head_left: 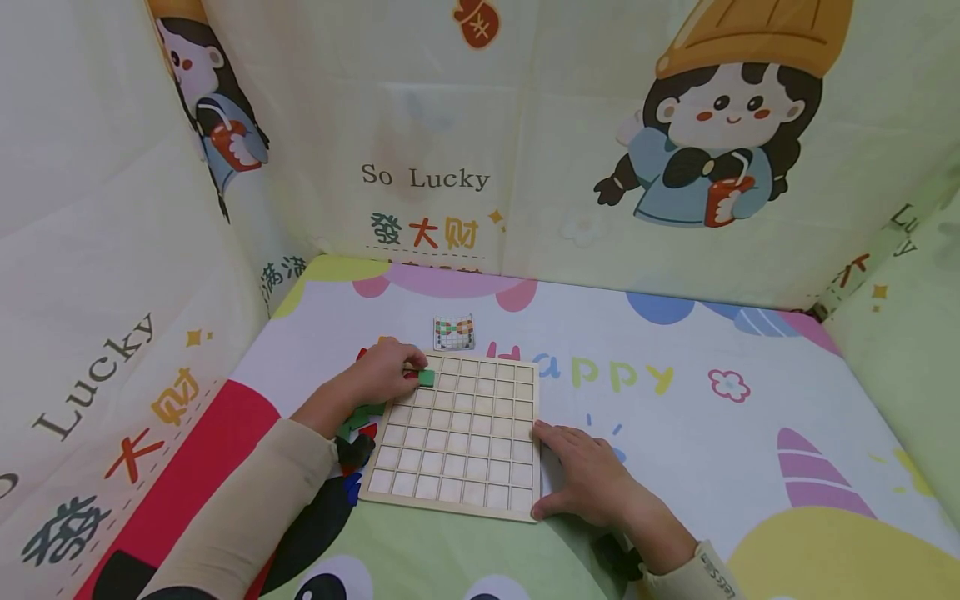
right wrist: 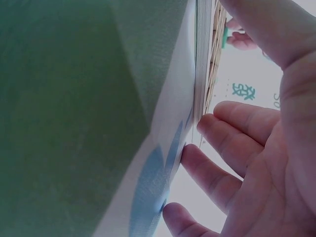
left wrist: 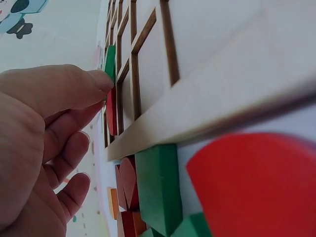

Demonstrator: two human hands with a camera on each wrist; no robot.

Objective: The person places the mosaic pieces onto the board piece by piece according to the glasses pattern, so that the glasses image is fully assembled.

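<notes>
A square wooden grid board [head_left: 450,503] lies on the table. Over its upper left part, my left hand [head_left: 375,375] pinches a small green block [head_left: 426,378] between thumb and fingertips. Right below that block, a red piece [left wrist: 112,111] shows at the grid in the left wrist view, partly covered by the fingers. My right hand [head_left: 588,475] rests against the board's right side, thumb near the lower right corner and fingers loosely extended. In the right wrist view its fingertips touch the board's edge [right wrist: 202,54].
Loose green blocks [head_left: 367,412], red pieces and a blue piece [head_left: 352,487] lie along the board's left side, partly under my left arm. A small pattern card [head_left: 453,332] lies behind the board. Printed cloth walls [head_left: 555,125] stand around the table.
</notes>
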